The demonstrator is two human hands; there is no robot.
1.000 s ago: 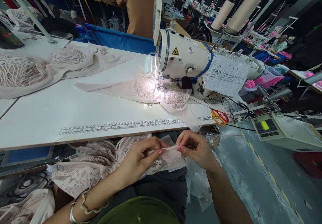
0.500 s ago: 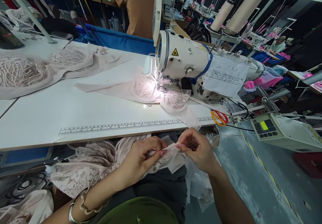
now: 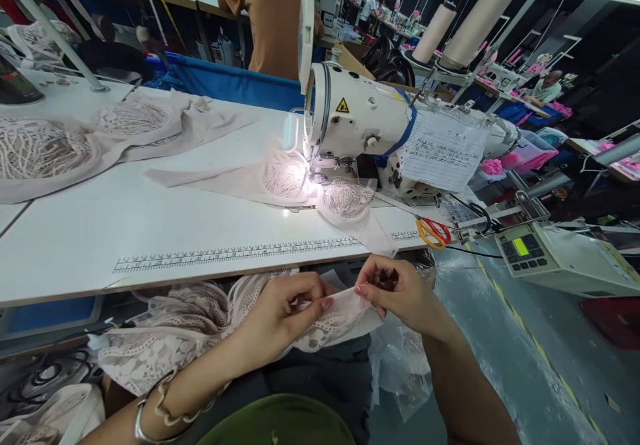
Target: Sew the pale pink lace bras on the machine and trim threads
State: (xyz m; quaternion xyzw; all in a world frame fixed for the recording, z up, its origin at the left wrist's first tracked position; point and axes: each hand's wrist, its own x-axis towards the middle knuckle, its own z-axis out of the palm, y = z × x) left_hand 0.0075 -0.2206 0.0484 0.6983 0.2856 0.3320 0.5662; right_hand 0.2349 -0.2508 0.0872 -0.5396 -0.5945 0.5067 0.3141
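Over my lap, a pale pink lace bra piece point(image 3: 340, 318) is stretched by its upper edge between both hands. My left hand point(image 3: 295, 305) pinches that edge between thumb and fingers. Closed on the same edge a little further right is my right hand point(image 3: 393, 292), with a small dark item showing among its curled fingers; its kind I cannot make out. Beyond my hands, another bra piece point(image 3: 347, 200) lies under the lit needle area of a white sewing machine point(image 3: 355, 108), one end hanging toward the table's front edge.
Orange and red-handled scissors point(image 3: 434, 232) lie right of the machine on the white table point(image 3: 200, 232). More lace bra pieces point(image 3: 165, 325) are heaped below the edge at left. A control box point(image 3: 555, 258) stands at right. A person in brown point(image 3: 275, 18) is behind the table.
The lace piece between my hands has been drawn flatter, its edge now straighter and more of it showing. My right hand has shifted slightly right and turned. The machine and table pieces stay put.
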